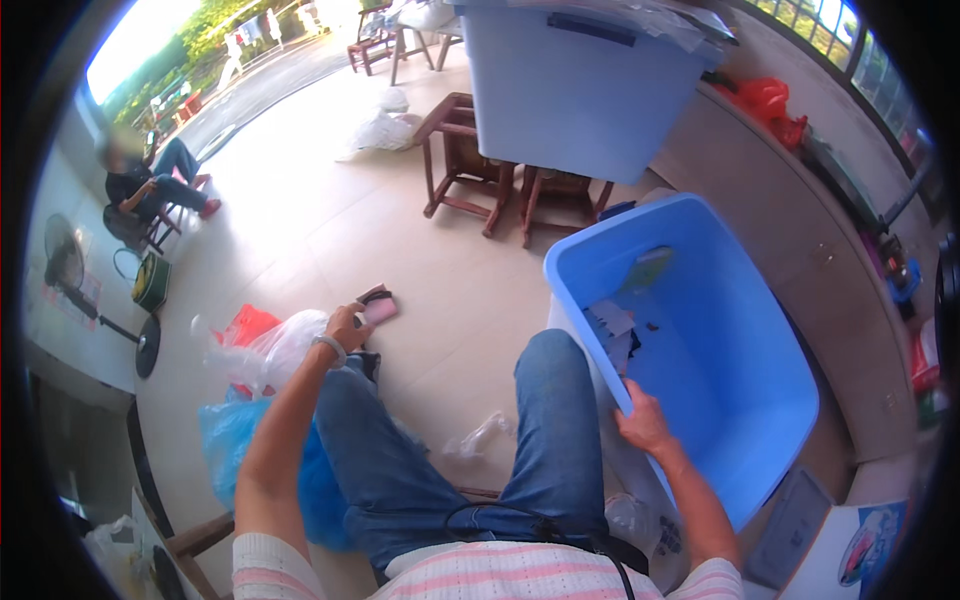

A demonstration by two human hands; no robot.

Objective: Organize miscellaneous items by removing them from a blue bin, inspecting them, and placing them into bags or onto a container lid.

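Observation:
My right hand [643, 420] grips the near-left rim of a large blue plastic bin [720, 360], which leans open beside my right knee. Inside the bin lie white paper scraps [613, 319], a few small dark bits and a green-and-white packet [646, 268] against the far wall. Over my left knee, my left hand [349, 330] is held out with thumb and forefinger curled. Something small and dark shows by its fingers, but whether it is held is unclear. Just beyond the fingertips is a pink item [379, 310] with a black strap-like piece on top.
White [296, 341], red and blue plastic bags [232, 442] crowd my left leg. A pale blue storage box [577, 90] rests on wooden stools [472, 165] ahead. A seated person [154, 176], a floor fan [75, 262] and a green bag [151, 281] are at left. A cabinet [817, 277] lines the right.

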